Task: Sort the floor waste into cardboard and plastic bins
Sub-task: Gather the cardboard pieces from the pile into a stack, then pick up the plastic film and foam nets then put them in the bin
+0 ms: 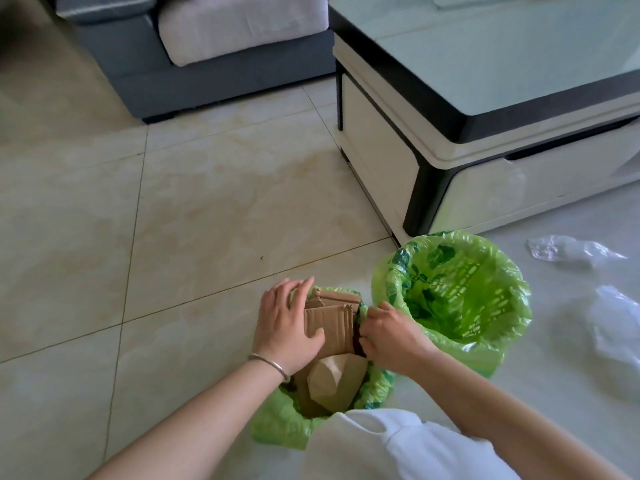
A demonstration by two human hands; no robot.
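A: Cardboard look?
B: Brown corrugated slabs, upright, jammed in green-lined bin w/ crumpled brown paper nearer the wrists.
A: Grip?
B: Left hand spread flat on slab; right hand pinching its opposite edge. Empty green-lined bin just beyond right hand; clear plastic on floor further out.

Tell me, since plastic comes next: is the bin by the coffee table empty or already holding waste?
Empty, as far as shows: inside the right-hand bin only its green liner appears, no waste.
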